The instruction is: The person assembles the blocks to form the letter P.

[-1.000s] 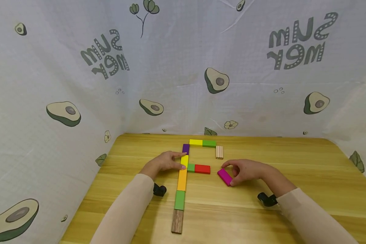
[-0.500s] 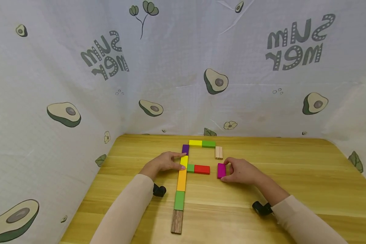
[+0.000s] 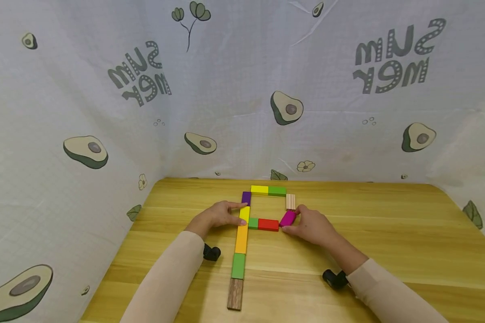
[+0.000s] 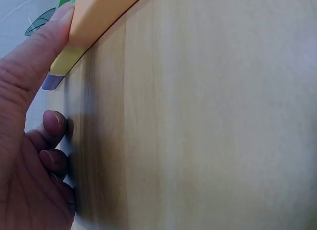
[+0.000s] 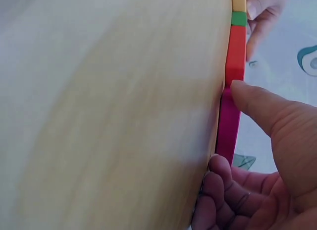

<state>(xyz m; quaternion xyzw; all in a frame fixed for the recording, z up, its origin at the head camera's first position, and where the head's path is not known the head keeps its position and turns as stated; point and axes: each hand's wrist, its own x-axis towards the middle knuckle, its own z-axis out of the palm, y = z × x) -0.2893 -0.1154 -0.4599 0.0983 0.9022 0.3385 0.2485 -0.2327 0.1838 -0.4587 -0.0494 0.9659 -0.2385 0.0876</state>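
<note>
My right hand [image 3: 314,228] pinches a magenta block [image 3: 288,218] between thumb and fingers. The block lies slanted on the table, its near end at the red block [image 3: 268,224] and its far end by the striped wood block [image 3: 291,202]. In the right wrist view the thumb lies where the magenta and red blocks meet. My left hand [image 3: 218,214] rests at the left column, index fingertip by the purple block [image 3: 246,198] and thumb at the seam of the yellow block [image 3: 244,213] and the orange block [image 3: 241,238]. Its other fingers curl loosely beneath.
Below the orange block the column continues with a green block [image 3: 238,266] and a dark brown wood block [image 3: 235,294]. Along the top lie a yellow block [image 3: 259,190] and a green block [image 3: 277,191]. A small green block [image 3: 253,223] joins the red one to the column.
My right hand has moved left and slightly away from me, turning the magenta block from one slant to the other and bringing it to the red block. The left hand has stayed in place.
</note>
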